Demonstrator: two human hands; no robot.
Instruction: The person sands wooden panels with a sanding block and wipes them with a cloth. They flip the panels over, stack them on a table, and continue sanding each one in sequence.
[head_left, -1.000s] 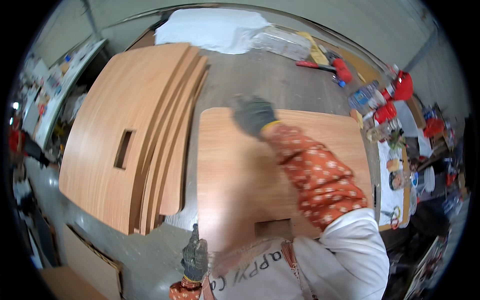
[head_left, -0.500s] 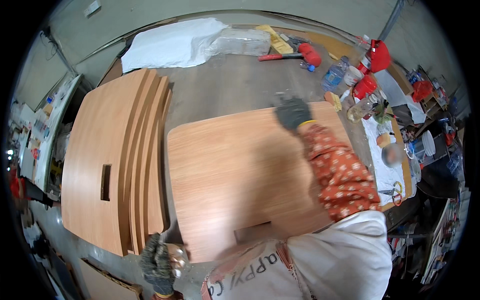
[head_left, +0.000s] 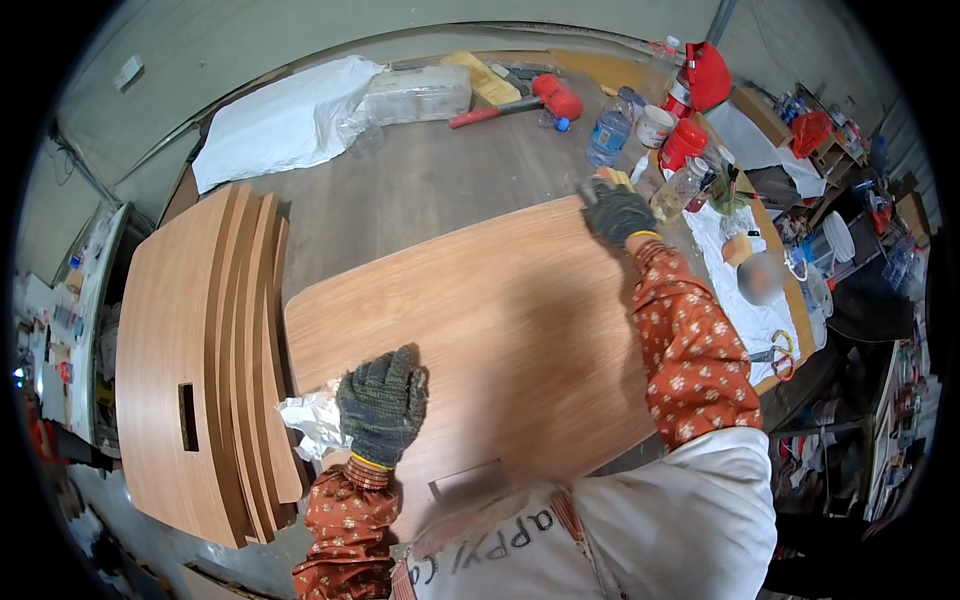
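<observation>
A flat wood-grain panel (head_left: 480, 290) with rounded corners lies in front of me. My left hand (head_left: 382, 408), in a dark knitted glove, is closed over its near left part. Crumpled white paper or cloth (head_left: 318, 420) sticks out of that hand on the thumb side. At the panel's far right corner is my right hand (head_left: 618, 212), also gloved, with its fingers stretched out. Its fingertips reach a small tan-yellow block (head_left: 613, 178), and I cannot tell whether they touch it. The panel's near edge, with a rectangular cutout (head_left: 468, 480), lies close to my apron.
Several similar panels (head_left: 165, 370) lean in a stack at the left. Along the back are a white sheet (head_left: 285, 120), a wrapped bundle (head_left: 415, 95) and a red mallet (head_left: 555, 95). A water bottle (head_left: 608, 135), red containers (head_left: 683, 145) and scissors (head_left: 780, 355) line the right side.
My left hand has come up from beside the panel's near left corner onto the panel, bringing the white crumpled piece. My right hand has moved right to the far corner. The view has shifted.
</observation>
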